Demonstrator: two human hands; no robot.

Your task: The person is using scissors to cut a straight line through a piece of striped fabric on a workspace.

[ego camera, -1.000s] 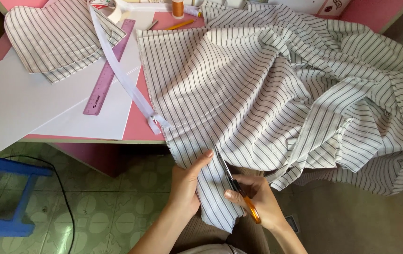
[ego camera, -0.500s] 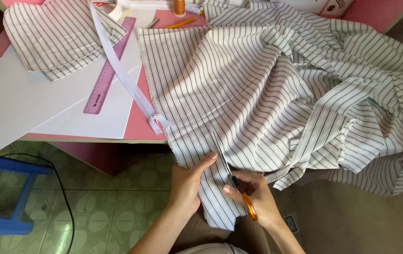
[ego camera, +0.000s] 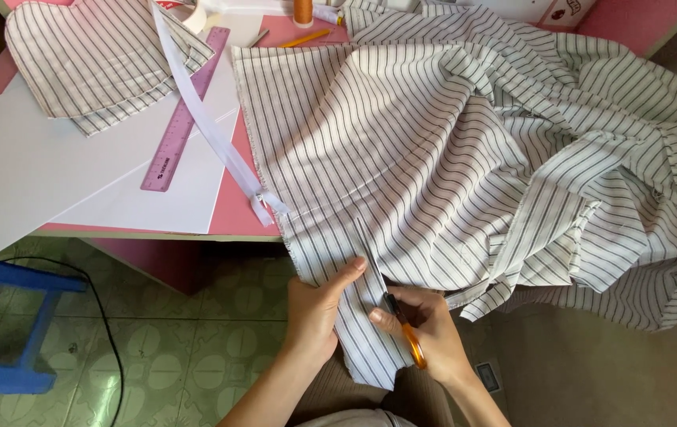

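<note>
A large white cloth with thin dark stripes [ego camera: 465, 150] lies bunched over the pink table [ego camera: 232, 213] and hangs off its front edge. My left hand [ego camera: 319, 304] pinches the hanging strip of this cloth from the left side. My right hand [ego camera: 425, 332] grips orange-handled scissors [ego camera: 390, 304], whose blades point up into the cloth just right of my left thumb. A cut line runs up the fabric between both hands.
White paper sheets [ego camera: 46, 174], a purple ruler [ego camera: 184, 111], a white zipper [ego camera: 212, 126] and cut striped pieces [ego camera: 101, 59] lie at the left. A thread spool [ego camera: 303, 12] and pencil [ego camera: 307, 37] sit at the back. A blue stool [ego camera: 6, 324] and black cable [ego camera: 105, 316] are on the floor.
The scissors have advanced up into the striped cloth, lengthening the cut. My left hand has shifted slightly upward along the strip.
</note>
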